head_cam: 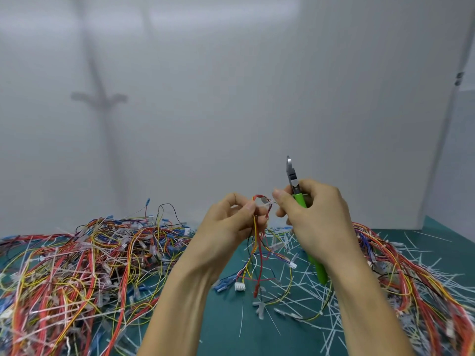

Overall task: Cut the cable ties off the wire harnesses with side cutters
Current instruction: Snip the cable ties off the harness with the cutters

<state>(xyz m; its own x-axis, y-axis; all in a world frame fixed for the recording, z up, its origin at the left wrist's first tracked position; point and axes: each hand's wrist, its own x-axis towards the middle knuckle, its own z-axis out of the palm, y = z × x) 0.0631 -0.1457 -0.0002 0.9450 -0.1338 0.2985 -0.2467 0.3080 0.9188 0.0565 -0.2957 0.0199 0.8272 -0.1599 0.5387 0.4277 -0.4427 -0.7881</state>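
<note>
Head view: pinches the wire harness (pixel 257 242) in the left hand (pixel 231 222), hanging over the desk (pixel 231 317), and grips the side cutters (pixel 291 173) in the right hand (pixel 316 214), blades pointing up, cable tie (pixel 267 201) just leftward.

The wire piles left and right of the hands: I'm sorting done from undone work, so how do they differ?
The left pile spreads wide over its half of the mat; the right pile is a narrower band along the mat's edge. Loose white tie strips litter the mat mostly beside the right pile, fewer beside the left pile. Both are tangles of red, yellow and blue wires.
</note>
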